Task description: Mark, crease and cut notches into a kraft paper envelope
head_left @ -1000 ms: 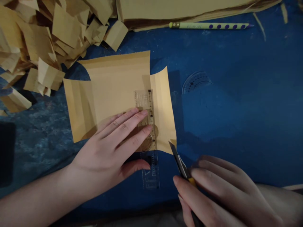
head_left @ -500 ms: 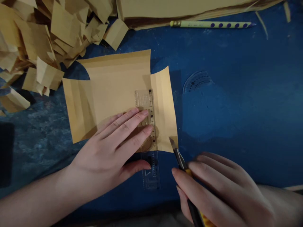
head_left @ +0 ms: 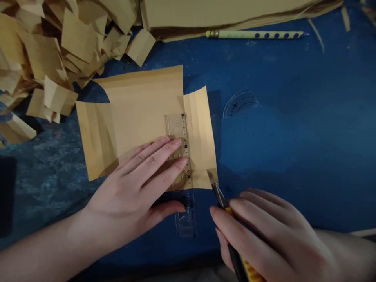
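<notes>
A creased sheet of tan paper [head_left: 141, 98], with cut-out corners and flaps, lies on the blue table. Across its right part runs a clear plastic ruler [head_left: 185, 156], whose lower end sticks out past the paper's near edge. My left hand [head_left: 132, 180] lies flat, fingers stretched over the ruler and paper, pressing on them. In my right hand [head_left: 258, 235] is a black and yellow craft knife [head_left: 219, 196], gripped like a pen. Its blade tip points at the paper's lower right flap; whether it touches cannot be made out.
A heap of tan paper scraps [head_left: 79, 43] fills the upper left. Along the top lies a stack of tan paper [head_left: 235, 11], with a yellow-green pencil [head_left: 249, 35] before it. A clear protractor [head_left: 241, 102] rests right of the sheet. A dark object [head_left: 7, 196] sits at the left edge.
The view has shifted slightly, so most things appear a little further left. Both hands keep their hold, and the knife stays over the right flap.
</notes>
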Available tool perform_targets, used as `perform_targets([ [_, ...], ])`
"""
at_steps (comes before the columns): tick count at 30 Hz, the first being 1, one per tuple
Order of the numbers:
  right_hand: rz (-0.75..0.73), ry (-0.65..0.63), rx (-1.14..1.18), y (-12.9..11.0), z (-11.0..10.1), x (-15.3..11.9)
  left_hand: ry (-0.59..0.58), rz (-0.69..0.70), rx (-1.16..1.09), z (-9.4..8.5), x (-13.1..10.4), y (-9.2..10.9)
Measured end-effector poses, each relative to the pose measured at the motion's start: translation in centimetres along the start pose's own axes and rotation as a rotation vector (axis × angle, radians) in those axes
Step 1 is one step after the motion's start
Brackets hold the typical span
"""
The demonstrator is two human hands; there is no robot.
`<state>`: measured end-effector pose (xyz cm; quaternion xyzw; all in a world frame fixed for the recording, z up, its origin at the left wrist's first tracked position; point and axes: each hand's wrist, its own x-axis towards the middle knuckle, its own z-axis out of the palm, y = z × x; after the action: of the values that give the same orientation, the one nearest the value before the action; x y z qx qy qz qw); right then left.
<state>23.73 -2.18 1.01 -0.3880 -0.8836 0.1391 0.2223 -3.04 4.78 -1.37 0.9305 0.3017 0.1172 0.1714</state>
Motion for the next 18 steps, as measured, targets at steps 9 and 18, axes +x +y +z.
perform_targets([
  [9, 0.025, 0.005, -0.003, -0.23, 0.16, 0.1, -0.048, -0.041, 0.046, 0.03, -0.12, -0.01],
  [18, 0.045, 0.018, -0.003, -0.42, 0.44, 0.29, -0.041, -0.044, 0.037, 0.08, -0.2, 0.02],
])
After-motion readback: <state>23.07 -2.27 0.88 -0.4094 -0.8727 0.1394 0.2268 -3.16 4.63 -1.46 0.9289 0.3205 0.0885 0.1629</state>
